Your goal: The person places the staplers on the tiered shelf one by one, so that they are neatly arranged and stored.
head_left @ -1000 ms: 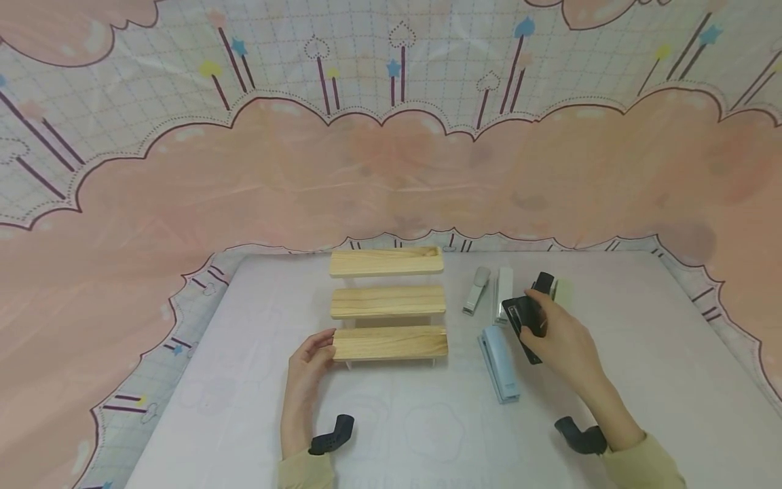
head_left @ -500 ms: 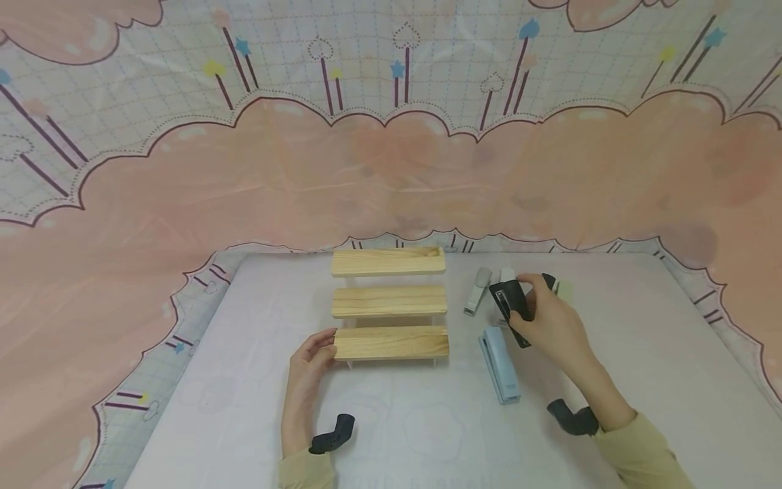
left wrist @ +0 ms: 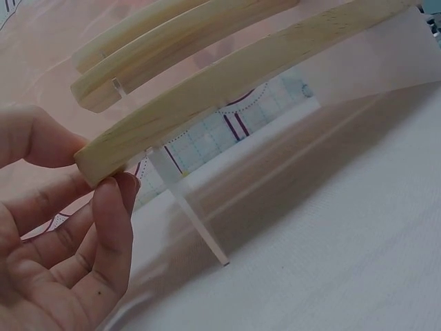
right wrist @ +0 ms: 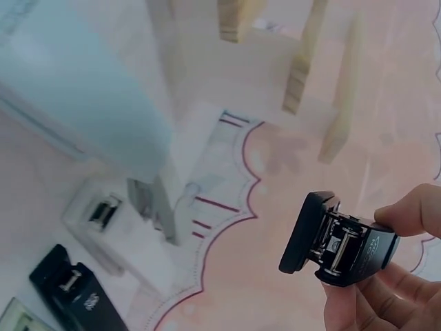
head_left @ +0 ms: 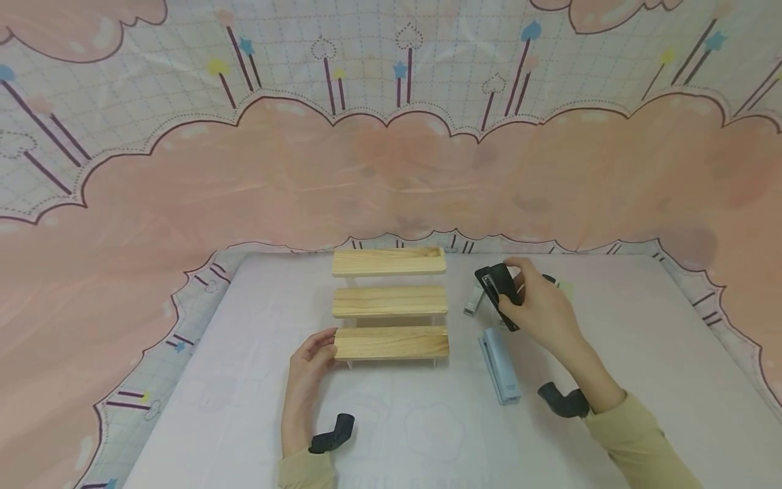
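Aloft, a black stapler with bright metal inner parts (head_left: 497, 295) is gripped in a person's right hand (head_left: 544, 309), the thumb and curled fingers clasping its sides above a white tabletop (head_left: 397, 428). Just to the left of those fingers, partly covered by the stapler, lies a small silver-grey stapler (head_left: 472, 302); nearer the wearer than the fingertips rests a long light blue stapler (head_left: 499, 367). A white stapler with a pale body (right wrist: 114, 241) shows on the table in the right wrist view, beside a second black stapler (right wrist: 83, 296). Just beyond the right knuckles, a pale green object (head_left: 567, 289) peeks out, mostly hidden. Well to the left, the left hand (head_left: 307, 363) pinches the near plank's end on a three-tier pale wooden shelf with clear supports (head_left: 389, 301), thumb above, fingers below. Farther than both hands' fingers hangs a peach-and-white cloud-patterned cloth (head_left: 397, 170).
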The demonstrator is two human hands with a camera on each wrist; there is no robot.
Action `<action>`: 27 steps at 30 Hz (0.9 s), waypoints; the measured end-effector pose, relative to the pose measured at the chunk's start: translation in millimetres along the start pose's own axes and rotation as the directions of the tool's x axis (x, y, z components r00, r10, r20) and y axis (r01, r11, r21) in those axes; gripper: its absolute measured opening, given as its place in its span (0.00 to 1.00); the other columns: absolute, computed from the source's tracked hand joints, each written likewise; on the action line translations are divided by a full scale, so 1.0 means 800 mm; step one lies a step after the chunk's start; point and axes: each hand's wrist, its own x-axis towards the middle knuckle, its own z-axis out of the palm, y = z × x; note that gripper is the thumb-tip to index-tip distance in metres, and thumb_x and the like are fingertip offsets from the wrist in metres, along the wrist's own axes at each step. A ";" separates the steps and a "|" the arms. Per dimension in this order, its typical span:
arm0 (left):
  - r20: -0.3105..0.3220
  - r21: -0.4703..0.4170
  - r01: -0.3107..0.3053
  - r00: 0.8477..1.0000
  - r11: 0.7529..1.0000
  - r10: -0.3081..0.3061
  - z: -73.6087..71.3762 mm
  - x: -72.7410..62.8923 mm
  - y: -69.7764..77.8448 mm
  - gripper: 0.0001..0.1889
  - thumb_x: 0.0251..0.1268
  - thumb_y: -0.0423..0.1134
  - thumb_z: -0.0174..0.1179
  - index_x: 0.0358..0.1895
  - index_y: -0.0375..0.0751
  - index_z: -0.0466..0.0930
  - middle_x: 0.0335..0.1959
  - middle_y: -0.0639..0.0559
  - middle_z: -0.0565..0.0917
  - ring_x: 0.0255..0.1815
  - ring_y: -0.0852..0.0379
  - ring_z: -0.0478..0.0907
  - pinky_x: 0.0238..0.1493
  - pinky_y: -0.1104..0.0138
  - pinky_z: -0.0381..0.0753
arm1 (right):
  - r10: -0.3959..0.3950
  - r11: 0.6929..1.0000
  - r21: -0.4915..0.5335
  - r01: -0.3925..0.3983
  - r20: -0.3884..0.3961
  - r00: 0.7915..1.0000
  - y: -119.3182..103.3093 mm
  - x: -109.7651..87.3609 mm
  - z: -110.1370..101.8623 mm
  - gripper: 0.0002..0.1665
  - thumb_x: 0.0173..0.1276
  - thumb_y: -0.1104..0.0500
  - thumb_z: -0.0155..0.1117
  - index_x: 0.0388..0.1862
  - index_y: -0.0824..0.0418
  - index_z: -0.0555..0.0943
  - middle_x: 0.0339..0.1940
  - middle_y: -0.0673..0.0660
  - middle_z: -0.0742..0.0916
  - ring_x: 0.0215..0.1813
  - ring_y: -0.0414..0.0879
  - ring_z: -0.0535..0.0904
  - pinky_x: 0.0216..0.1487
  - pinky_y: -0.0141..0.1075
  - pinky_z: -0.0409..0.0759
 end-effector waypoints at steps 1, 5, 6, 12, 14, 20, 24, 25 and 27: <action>0.001 -0.001 -0.001 1.000 1.000 0.001 0.000 0.000 0.000 0.20 0.64 0.28 0.54 0.60 0.33 0.74 0.41 0.57 0.80 0.41 0.65 0.79 0.43 0.73 0.79 | -0.004 1.000 -0.002 0.004 -0.002 1.000 -0.002 0.002 -0.001 0.34 0.61 0.60 0.60 0.66 0.63 0.65 0.37 0.62 0.84 0.26 0.47 0.76 0.21 0.34 0.70; 0.004 -0.009 -0.007 1.000 1.000 0.007 0.001 0.001 -0.001 0.19 0.64 0.27 0.53 0.59 0.32 0.74 0.40 0.57 0.80 0.41 0.65 0.80 0.42 0.73 0.79 | -0.021 1.000 -0.005 0.021 0.001 1.000 -0.010 0.009 -0.004 0.34 0.61 0.59 0.60 0.67 0.62 0.64 0.38 0.62 0.84 0.28 0.49 0.78 0.21 0.34 0.71; 0.003 -0.006 -0.007 1.000 1.000 0.007 0.001 0.001 -0.001 0.19 0.64 0.27 0.53 0.59 0.32 0.74 0.40 0.58 0.80 0.41 0.65 0.80 0.42 0.73 0.79 | -0.024 1.000 -0.007 0.024 0.005 1.000 -0.013 0.011 -0.004 0.34 0.62 0.58 0.60 0.67 0.61 0.64 0.38 0.62 0.84 0.29 0.49 0.78 0.21 0.34 0.71; -0.002 0.000 -0.014 1.000 1.000 0.014 0.001 0.002 -0.002 0.20 0.64 0.27 0.53 0.59 0.31 0.74 0.39 0.59 0.80 0.40 0.65 0.80 0.42 0.73 0.79 | -0.046 0.999 -0.003 0.046 0.014 0.999 -0.030 0.024 -0.006 0.35 0.62 0.58 0.60 0.69 0.58 0.64 0.40 0.60 0.84 0.33 0.50 0.79 0.24 0.34 0.70; -0.001 -0.003 -0.014 1.000 1.000 0.014 0.000 0.003 -0.003 0.19 0.64 0.27 0.52 0.59 0.31 0.74 0.39 0.59 0.80 0.41 0.65 0.80 0.42 0.73 0.79 | -0.060 0.998 0.004 0.060 0.011 0.998 -0.035 0.029 -0.005 0.35 0.62 0.58 0.60 0.69 0.58 0.65 0.40 0.60 0.85 0.34 0.50 0.79 0.25 0.34 0.70; -0.006 0.012 -0.008 1.000 1.000 0.008 -0.001 0.004 -0.004 0.20 0.64 0.28 0.53 0.60 0.33 0.74 0.40 0.59 0.80 0.41 0.65 0.80 0.42 0.74 0.79 | -0.096 0.995 0.025 0.096 0.018 0.995 -0.047 0.043 -0.001 0.35 0.62 0.59 0.61 0.69 0.57 0.65 0.40 0.60 0.84 0.33 0.50 0.78 0.24 0.34 0.69; -0.011 0.015 0.017 1.000 1.000 -0.017 -0.001 0.002 -0.003 0.20 0.64 0.29 0.54 0.59 0.36 0.75 0.42 0.58 0.80 0.42 0.64 0.79 0.42 0.73 0.78 | -0.125 0.992 0.037 0.124 0.029 0.992 -0.055 0.054 0.002 0.35 0.62 0.59 0.61 0.69 0.57 0.64 0.39 0.61 0.84 0.33 0.50 0.78 0.25 0.34 0.70; -0.010 0.015 0.023 1.000 1.000 -0.023 -0.001 0.002 -0.003 0.20 0.64 0.29 0.54 0.59 0.37 0.75 0.43 0.58 0.80 0.42 0.64 0.79 0.42 0.73 0.77 | -0.133 0.990 0.039 0.132 0.030 0.991 -0.057 0.056 0.002 0.35 0.62 0.59 0.61 0.69 0.57 0.65 0.39 0.60 0.84 0.32 0.50 0.78 0.25 0.34 0.70; -0.009 0.018 0.034 0.999 0.999 -0.034 -0.001 0.001 -0.003 0.20 0.63 0.30 0.54 0.59 0.39 0.76 0.44 0.57 0.80 0.43 0.63 0.79 0.43 0.73 0.77 | -0.151 0.988 0.049 0.149 0.041 0.988 -0.062 0.061 0.004 0.36 0.62 0.59 0.61 0.70 0.57 0.64 0.38 0.60 0.84 0.32 0.50 0.79 0.25 0.34 0.71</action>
